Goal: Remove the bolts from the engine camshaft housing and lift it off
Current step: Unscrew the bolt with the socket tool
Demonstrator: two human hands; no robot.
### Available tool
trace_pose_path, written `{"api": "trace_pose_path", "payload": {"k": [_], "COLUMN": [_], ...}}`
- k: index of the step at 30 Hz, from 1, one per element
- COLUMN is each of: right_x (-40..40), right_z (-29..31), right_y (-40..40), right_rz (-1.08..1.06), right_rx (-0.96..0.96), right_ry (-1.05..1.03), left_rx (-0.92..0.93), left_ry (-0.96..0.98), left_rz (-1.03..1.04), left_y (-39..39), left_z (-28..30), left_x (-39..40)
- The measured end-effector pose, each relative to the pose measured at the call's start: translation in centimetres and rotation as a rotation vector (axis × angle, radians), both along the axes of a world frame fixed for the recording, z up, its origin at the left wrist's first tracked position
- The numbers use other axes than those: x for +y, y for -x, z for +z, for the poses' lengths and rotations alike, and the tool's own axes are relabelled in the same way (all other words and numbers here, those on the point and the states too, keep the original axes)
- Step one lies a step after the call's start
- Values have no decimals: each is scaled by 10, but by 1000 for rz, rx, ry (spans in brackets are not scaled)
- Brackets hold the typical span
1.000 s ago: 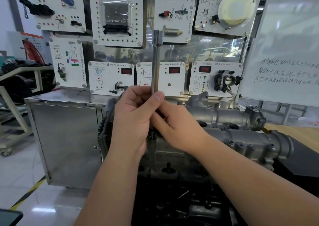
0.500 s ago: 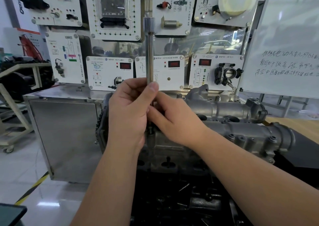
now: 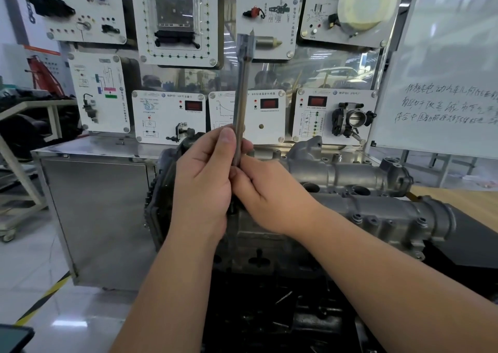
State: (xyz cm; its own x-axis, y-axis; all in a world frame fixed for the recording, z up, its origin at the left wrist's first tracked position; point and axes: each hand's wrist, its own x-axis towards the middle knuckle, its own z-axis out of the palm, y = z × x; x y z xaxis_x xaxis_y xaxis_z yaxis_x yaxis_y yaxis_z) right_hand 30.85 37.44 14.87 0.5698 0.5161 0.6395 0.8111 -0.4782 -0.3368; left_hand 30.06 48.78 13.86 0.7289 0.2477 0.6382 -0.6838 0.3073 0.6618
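Note:
The grey cast camshaft housing (image 3: 377,212) lies across the top of the engine, with several bolt heads along its near edge. A long steel socket extension bar (image 3: 241,96) stands nearly upright over the housing's left end. My left hand (image 3: 202,185) grips the bar's lower part, thumb pressed against the shaft. My right hand (image 3: 266,199) pinches the bar just below, fingers curled round it. The bar's lower tip and the bolt under it are hidden behind both hands.
A steel cabinet (image 3: 97,218) stands left of the engine. Behind it hangs a wall of white training panels (image 3: 169,115) and a whiteboard (image 3: 444,83) at right. A wooden bench top (image 3: 458,199) lies at right. Loose parts sit in the dark engine bay (image 3: 283,312) below.
Both hands stay on the bar at the housing's left end. The fingers shifted slightly round the shaft, and the bar now leans a little more to the right at its top.

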Motion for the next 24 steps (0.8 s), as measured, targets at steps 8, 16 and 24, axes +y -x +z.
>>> {"api": "trace_pose_path", "payload": {"k": [8,16,24], "right_x": [-2,0,-1], "right_z": [1,2,1], "right_y": [-3,-2,-2], "right_rz": [23,10,29], "right_rx": [27,72,54], "right_ry": [-51,-44,-27], "left_rx": [-90,-29,-22], "left_ry": [20,-88,108], "left_rz": [65,9,-19], "left_y": [-1,1,1], "left_z": [-3,-1,1], "left_x": [1,1,1]}}
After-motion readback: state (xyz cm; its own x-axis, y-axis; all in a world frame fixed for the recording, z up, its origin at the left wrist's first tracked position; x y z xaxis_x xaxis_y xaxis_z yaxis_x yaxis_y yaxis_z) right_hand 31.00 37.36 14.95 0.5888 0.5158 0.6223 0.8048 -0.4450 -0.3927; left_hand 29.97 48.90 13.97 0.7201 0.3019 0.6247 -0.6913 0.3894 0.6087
